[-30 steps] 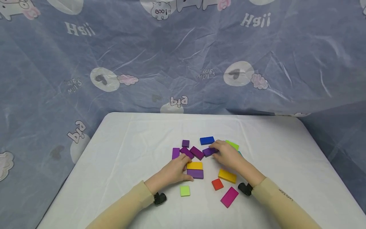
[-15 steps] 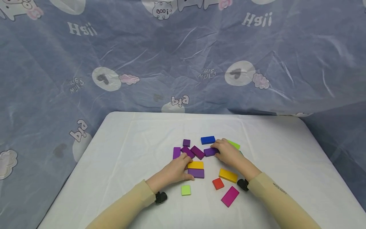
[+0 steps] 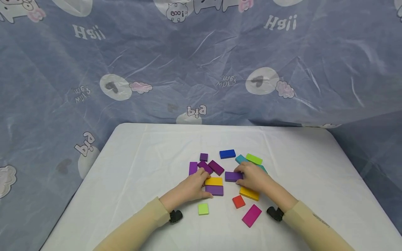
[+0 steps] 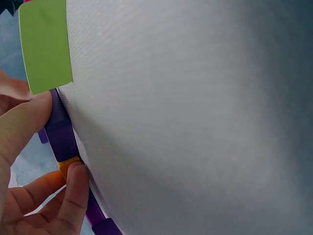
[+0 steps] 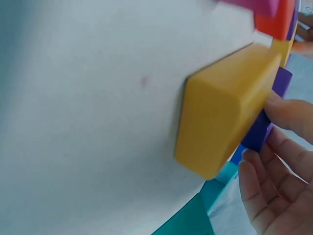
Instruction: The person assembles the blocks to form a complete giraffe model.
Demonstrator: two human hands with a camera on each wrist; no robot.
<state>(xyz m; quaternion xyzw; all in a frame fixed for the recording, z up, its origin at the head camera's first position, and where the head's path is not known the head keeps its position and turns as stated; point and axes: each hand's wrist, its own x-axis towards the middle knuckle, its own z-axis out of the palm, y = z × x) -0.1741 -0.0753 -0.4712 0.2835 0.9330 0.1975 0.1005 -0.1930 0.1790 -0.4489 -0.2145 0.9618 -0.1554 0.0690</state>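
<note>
In the head view my left hand (image 3: 191, 186) holds the left ends of a yellow block (image 3: 214, 181) and a purple block (image 3: 214, 190) lying edge to edge, thumb at the near side and fingers at the far side. To their right, my right hand (image 3: 255, 177) pinches the right end of a dark purple block (image 3: 233, 176) between thumb and fingers; the right wrist view shows this purple block (image 5: 257, 131) between them. A gap separates it from the yellow and purple pair.
Behind are a blue block (image 3: 227, 154), a small purple block (image 3: 203, 157) and several purple ones; teal and lime blocks (image 3: 254, 159) lie behind my right hand. Nearer are a yellow block (image 3: 249, 193), red square (image 3: 238, 202), magenta block (image 3: 252, 215) and lime square (image 3: 203, 209).
My right hand has drawn the dark purple block nearer, away from the magenta-purple block it was beside, uncovering a teal block behind. My left hand has stayed in place.
</note>
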